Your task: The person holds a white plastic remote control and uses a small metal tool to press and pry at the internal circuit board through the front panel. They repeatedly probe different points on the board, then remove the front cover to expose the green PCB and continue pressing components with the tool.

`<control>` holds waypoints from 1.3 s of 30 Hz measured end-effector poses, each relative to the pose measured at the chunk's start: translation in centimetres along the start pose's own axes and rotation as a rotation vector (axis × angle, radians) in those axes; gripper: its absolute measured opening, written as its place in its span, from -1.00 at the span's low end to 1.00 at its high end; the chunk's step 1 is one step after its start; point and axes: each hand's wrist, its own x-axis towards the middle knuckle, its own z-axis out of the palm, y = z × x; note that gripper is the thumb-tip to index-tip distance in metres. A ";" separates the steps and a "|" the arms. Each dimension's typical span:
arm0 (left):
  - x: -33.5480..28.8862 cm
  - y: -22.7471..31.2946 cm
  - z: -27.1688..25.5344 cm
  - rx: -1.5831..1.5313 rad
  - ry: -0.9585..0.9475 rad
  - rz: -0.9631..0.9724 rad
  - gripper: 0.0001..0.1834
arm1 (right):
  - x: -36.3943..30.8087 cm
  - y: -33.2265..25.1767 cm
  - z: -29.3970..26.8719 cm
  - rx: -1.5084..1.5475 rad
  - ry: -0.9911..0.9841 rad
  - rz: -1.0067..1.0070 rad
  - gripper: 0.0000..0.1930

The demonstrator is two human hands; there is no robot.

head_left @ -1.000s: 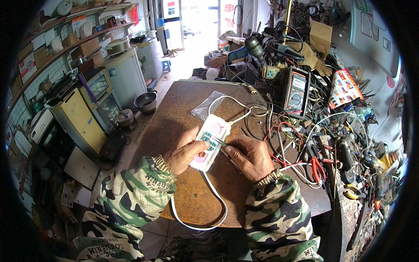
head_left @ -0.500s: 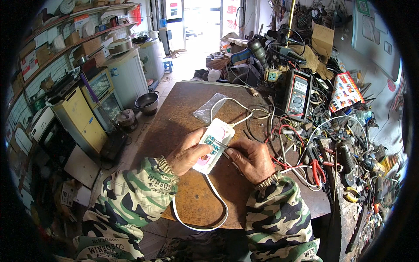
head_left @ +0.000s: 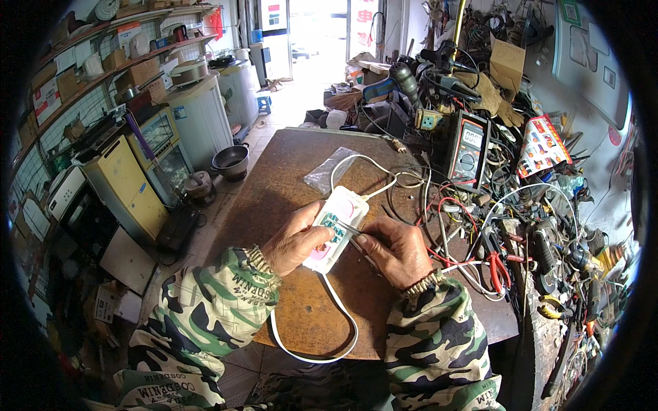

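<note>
Tweezers (head_left: 349,227) shifted slightly, pinched by right fingers (head_left: 373,247); I'd brace the strip (head_left: 340,205), left side clamped in left fingers (head_left: 315,239).

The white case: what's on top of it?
The white case shows pink and teal patches; a slim metal tool crosses its edge. The left hand hides part of its face.

The power strip (head_left: 332,220) is over the table (head_left: 295,308), between 2 hands: the left hand (head_left: 301,240) and the right hand (head_left: 392,248). Tweezers (head_left: 348,227) reach from the right hand over the strip. Behind it, a bag (head_left: 329,171) lies on the table. Rightward are pliers (head_left: 499,272), with a meter (head_left: 469,151) farther back. Left of the table, 1 pot (head_left: 231,162) sits on the floor (head_left: 258,138).
</note>
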 end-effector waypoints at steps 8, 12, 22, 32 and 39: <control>0.2 -0.3 -0.1 -0.025 0.005 0.005 -0.57 | -0.1 -0.1 -0.2 -0.005 0.012 0.000 -0.85; 0.1 -0.3 -0.2 -0.006 0.000 0.016 -0.54 | 0.0 -0.2 -0.1 -0.008 0.006 -0.009 -0.85; 0.1 0.0 0.2 0.009 -0.018 0.034 -0.56 | 0.1 0.5 0.1 0.017 -0.011 -0.044 -0.84; 0.3 -0.4 0.2 -0.041 -0.041 0.026 -0.50 | 0.0 0.8 0.8 -0.168 0.049 -0.165 -0.85; 0.3 -0.4 0.1 -0.108 -0.051 -0.018 -0.50 | 0.0 0.7 0.7 -0.164 0.059 -0.241 -0.88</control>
